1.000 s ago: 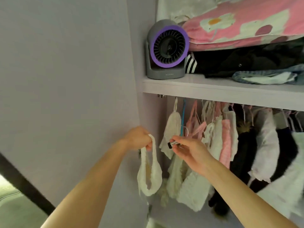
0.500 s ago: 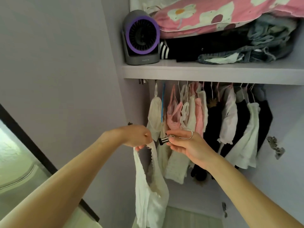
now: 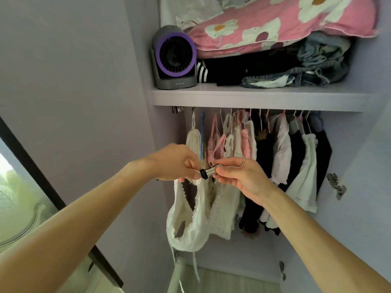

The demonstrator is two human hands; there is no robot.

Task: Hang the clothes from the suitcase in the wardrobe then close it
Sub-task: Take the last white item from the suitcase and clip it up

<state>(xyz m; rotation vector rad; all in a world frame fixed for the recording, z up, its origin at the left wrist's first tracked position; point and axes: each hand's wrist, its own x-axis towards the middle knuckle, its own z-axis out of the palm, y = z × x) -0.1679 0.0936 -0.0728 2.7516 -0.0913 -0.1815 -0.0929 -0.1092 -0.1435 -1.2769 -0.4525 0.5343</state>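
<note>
- Two hands are meeting in front of the open wardrobe [image 3: 167,132], just below its shelf [image 3: 254,98].
- The left hand [image 3: 177,163] is pinching the top edge of a white lace garment [image 3: 188,220], which is hanging from the curled fingers in front of the left end of the hanging clothes [image 3: 281,149].
- The right hand [image 3: 241,176] is gripping the silver handles of a black binder clip [image 3: 208,172] between thumb and forefinger, and a wire hook [image 3: 241,158] on the clip is curling up over the index finger.
- The clip's black mouth is sitting right at the garment's top edge, beside the left fingertips; whether it is biting the fabric cannot be told.
- A grey fan [image 3: 174,58] with a purple ring is standing at the shelf's left end, and the short line of pale lettering on its base is showing too small to read.
- A pink floral pillow [image 3: 275,24] is lying on folded dark and denim clothes, and the top of the frame is cutting it off.
- The shelf's front edge is hiding the rail, so only the hanger hooks are showing.
- The garment's thin strings are trailing down and blurring into the floor.
</note>
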